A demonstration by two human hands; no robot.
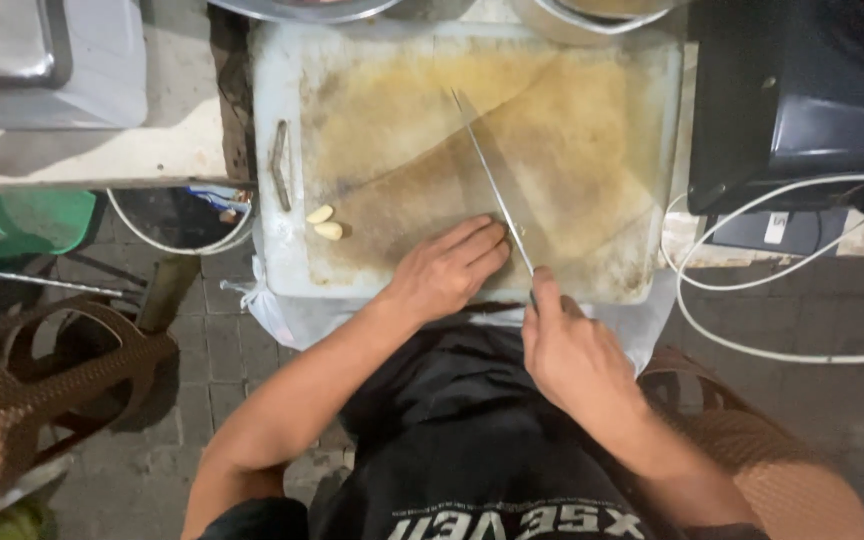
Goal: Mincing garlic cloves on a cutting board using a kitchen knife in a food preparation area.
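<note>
Right hand (574,355) gripped my knife (493,181), blade across the cutting board (592,150); left hand (449,268), fingers curled, pressed the front edge beside two garlic cloves (324,222).

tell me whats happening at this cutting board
A person is working at a stained white cutting board with a long knife. The right hand grips the knife handle, with the blade laid across the board. The left hand rests flat on the board beside the blade, fingertips close to it; what lies under them is hidden. Two peeled garlic cloves sit apart at the board's left side. A dark appliance with a white cable stands to the right.
</note>
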